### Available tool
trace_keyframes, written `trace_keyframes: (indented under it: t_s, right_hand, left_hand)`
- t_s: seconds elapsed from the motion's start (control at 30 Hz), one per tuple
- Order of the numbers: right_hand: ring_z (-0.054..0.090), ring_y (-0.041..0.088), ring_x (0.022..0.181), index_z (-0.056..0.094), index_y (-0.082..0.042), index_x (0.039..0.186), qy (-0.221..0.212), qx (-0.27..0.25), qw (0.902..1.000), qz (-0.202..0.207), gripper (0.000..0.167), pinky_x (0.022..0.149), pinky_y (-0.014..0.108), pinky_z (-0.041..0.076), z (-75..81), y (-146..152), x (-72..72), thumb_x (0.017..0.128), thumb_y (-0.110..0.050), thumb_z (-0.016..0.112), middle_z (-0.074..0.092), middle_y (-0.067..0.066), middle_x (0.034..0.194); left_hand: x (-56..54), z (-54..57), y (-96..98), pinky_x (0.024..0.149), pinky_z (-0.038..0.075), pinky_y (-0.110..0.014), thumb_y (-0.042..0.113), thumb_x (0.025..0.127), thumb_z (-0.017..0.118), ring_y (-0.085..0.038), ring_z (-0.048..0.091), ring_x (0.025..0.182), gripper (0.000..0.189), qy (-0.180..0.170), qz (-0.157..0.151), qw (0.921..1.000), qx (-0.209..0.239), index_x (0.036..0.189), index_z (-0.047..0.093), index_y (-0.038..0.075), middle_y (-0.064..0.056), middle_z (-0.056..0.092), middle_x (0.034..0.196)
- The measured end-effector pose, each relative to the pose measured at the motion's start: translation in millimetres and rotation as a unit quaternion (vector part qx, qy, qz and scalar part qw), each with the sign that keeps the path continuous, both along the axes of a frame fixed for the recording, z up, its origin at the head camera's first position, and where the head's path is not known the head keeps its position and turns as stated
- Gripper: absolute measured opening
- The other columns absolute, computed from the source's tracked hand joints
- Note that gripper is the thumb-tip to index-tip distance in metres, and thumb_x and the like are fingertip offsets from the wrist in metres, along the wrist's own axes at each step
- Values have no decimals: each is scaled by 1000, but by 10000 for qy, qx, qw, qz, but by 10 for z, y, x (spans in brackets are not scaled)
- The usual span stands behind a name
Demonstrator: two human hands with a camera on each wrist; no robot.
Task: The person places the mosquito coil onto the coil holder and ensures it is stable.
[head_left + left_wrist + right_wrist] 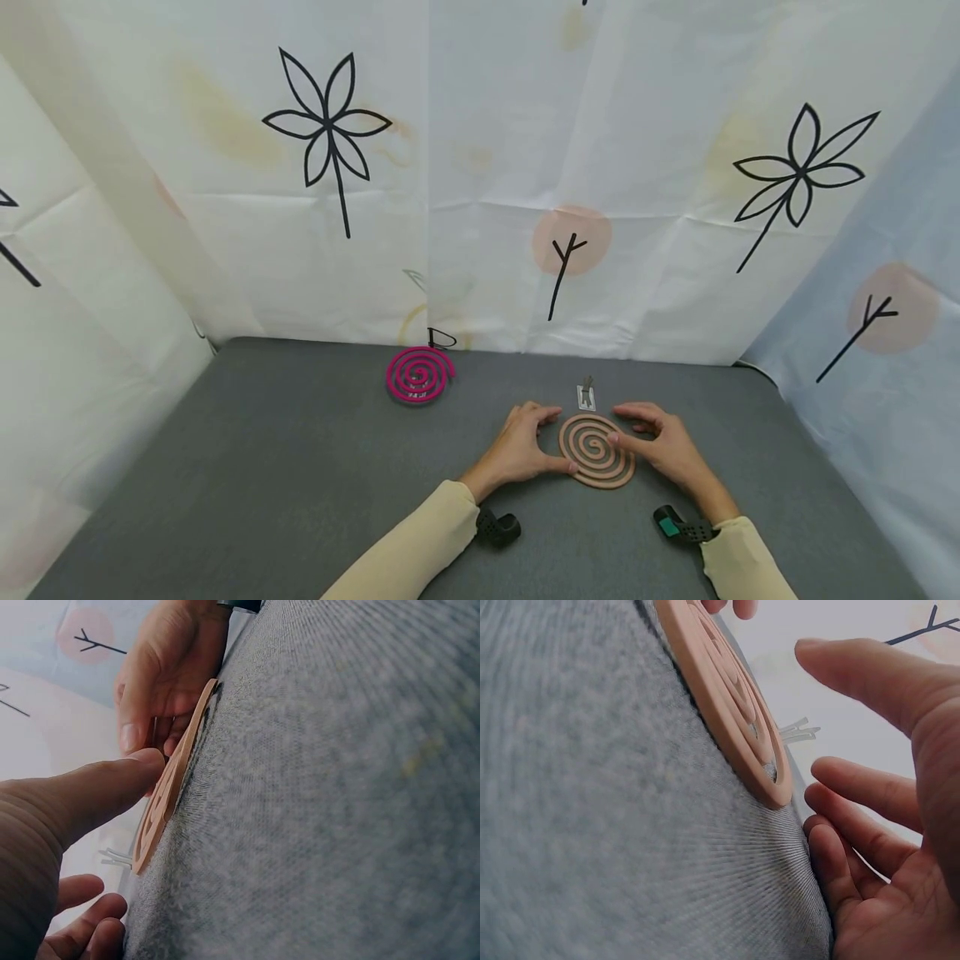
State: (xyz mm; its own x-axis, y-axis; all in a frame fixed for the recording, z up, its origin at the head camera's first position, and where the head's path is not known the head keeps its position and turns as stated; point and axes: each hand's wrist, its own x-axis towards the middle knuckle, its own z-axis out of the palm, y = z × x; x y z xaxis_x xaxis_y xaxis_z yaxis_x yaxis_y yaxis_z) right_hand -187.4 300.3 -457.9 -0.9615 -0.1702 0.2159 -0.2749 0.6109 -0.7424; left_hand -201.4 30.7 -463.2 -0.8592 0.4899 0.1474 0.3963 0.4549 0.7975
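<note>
A tan mosquito coil (594,447) lies flat on the grey table between the two hands. My left hand (525,446) is at its left side, thumb tip at the coil's edge and the other fingers spread toward the back. On the opposite side, my right hand (671,450) has its thumb over the coil's right rim in the head view. The right wrist view shows that thumb (855,671) raised apart from the coil, with the fingers loosely bent beside it. Just behind the coil lies a small metal coil stand (587,395).
A pink mosquito coil (418,375) lies farther left, near the table's back edge. White printed cloth (480,167) hangs behind the grey table (262,467) and along both sides. Each wrist wears a dark strap.
</note>
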Motion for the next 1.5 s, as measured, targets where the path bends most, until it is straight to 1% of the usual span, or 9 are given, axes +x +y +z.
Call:
trace_keyframes:
  t_s: [0.1, 0.33, 0.43, 0.53, 0.77, 1.07, 1.13, 1.33, 1.5]
  right_hand:
    - [58, 34, 117, 68, -1, 129, 35, 51, 10000, -49, 44, 94, 33, 52, 4, -5, -5, 91, -19, 80, 62, 15, 131]
    - [57, 35, 117, 69, 0, 126, 46, 199, 9998, -85, 40, 94, 33, 51, 0, -8, -19, 92, -19, 78, 62, 16, 130]
    - [57, 35, 117, 71, 0, 124, 72, 307, 9995, -95, 38, 94, 33, 51, -9, -12, -20, 93, -19, 77, 62, 16, 128]
    - [57, 34, 116, 72, 0, 122, 155, 402, 9990, -77, 35, 93, 34, 51, -20, -16, -23, 93, -19, 77, 63, 15, 127]
    - [57, 30, 111, 74, -1, 117, 285, 421, 9987, 41, 29, 90, 33, 49, -32, -24, -16, 93, -17, 77, 63, 13, 124]
    - [56, 32, 110, 74, -1, 116, 232, 451, 9987, 28, 29, 89, 44, 46, -18, -34, -5, 93, -19, 77, 62, 14, 125]
    - [56, 32, 111, 74, -2, 116, 209, 429, 9989, 17, 29, 89, 43, 46, -18, -32, -1, 93, -19, 77, 62, 13, 125]
    - [56, 31, 110, 74, -3, 116, 235, 298, 9993, 45, 27, 89, 35, 46, -6, -34, 9, 93, -17, 76, 63, 13, 123]
    - [57, 28, 110, 74, -7, 116, 250, 164, 9995, 18, 25, 89, 31, 48, 2, -39, 17, 93, -17, 77, 64, 10, 121]
  left_hand:
    - [-7, 4, 3, 81, 46, -28, 39, 76, 92, -12, 45, 97, 81, 64, 16, 9999, -87, 143, 57, 8, -5, 57, 122]
    - [-5, 14, 17, 88, 47, -32, 41, 75, 92, -15, 46, 104, 83, 128, 77, 9993, -344, 143, 58, 9, -3, 56, 119]
    - [0, 11, 25, 88, 47, -32, 43, 74, 92, -14, 46, 103, 83, 137, 118, 9987, -485, 142, 59, 9, -2, 55, 115]
    - [5, 4, 33, 87, 47, -31, 44, 74, 92, -13, 45, 101, 82, 156, 141, 9981, -574, 141, 60, 10, -1, 55, 113]
    - [16, 1, 39, 92, 47, -33, 44, 75, 91, -15, 47, 104, 75, 295, 112, 9970, -705, 138, 64, 12, -1, 54, 115]
    - [9, 10, 42, 89, 45, -30, 46, 77, 89, -12, 42, 99, 72, 242, 32, 9959, -873, 137, 65, 15, 3, 50, 111]
    - [4, 8, 43, 88, 45, -29, 46, 77, 89, -11, 42, 99, 72, 254, 19, 9955, -910, 137, 65, 15, 3, 50, 110]
    - [-4, -9, 45, 88, 45, -29, 46, 77, 89, -11, 42, 98, 72, 337, -6, 9951, -933, 137, 65, 15, 3, 50, 110]
    - [-3, -12, 49, 89, 45, -29, 43, 76, 90, -11, 43, 98, 71, 333, 0, 9963, -794, 136, 65, 15, 2, 52, 111]
